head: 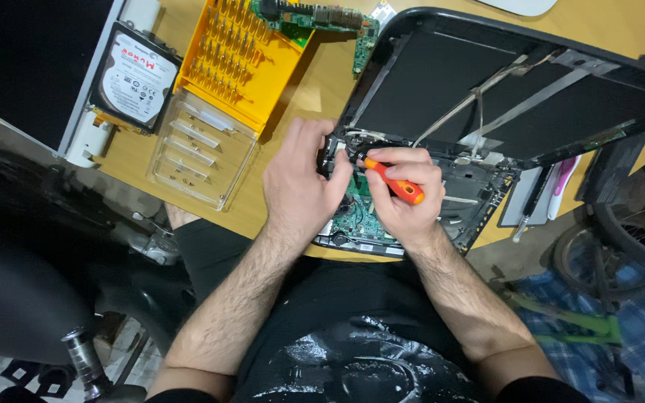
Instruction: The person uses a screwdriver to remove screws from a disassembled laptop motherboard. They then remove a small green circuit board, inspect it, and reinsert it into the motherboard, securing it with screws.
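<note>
A dismantled laptop (487,89) lies on the wooden desk, its dark lid raised and its green board (360,216) exposed near the front edge. My right hand (404,194) grips an orange-handled screwdriver (399,186), its tip pointing left into the hinge corner of the base. My left hand (304,179) rests on that same left corner of the base, fingers curled against the metal by the screwdriver tip. What the tip touches is hidden by my fingers.
A yellow bit case (237,60) with its clear lid (199,153) open sits to the left. Beside it lies a hard drive (132,75). A loose green circuit board (322,19) lies at the top. Bicycle wheel (621,239) and blue checked cloth (636,328) at right.
</note>
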